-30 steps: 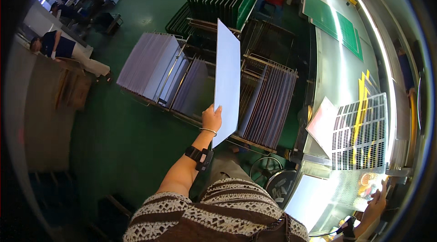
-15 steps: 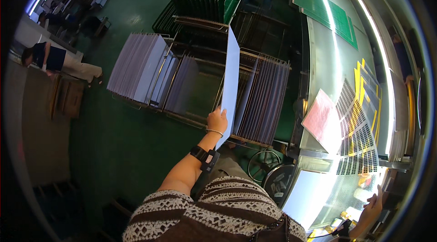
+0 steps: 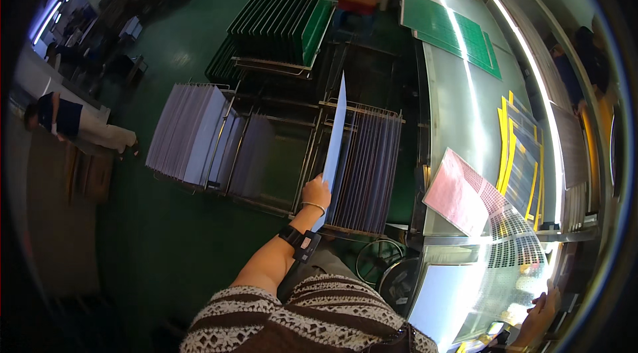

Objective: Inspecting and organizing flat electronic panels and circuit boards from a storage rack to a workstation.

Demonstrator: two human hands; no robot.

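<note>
a long pale counter [image 3: 442, 114] runs down the right side, its near end brightly lit, which probably lets patterns on clear sheets show up. left of it stands a wire rack [image 3: 262, 206], with pale panels [image 3: 183, 134] in its left part and darker panels [image 3: 372, 167] in its right, all upright on edge in rows, presumably so that their faces stay apart; beyond, green panels [image 3: 282, 17] stand the same way. the white panel [image 3: 337, 128] is upright in the left hand [image 3: 316, 191], just beside the darker row, the fingers gripping it by an edge near the body, perhaps to leave its flat face untouched; whether its lower edge rests in the rack i cannot tell. over the lit counter curves a clear film [image 3: 512, 243] with a dark grid, partly across a pink sheet [image 3: 455, 193]. the right hand [image 3: 545, 306] is at the film's near edge, which may explain the bend; whether those fingers are closed on it i cannot tell.
</note>
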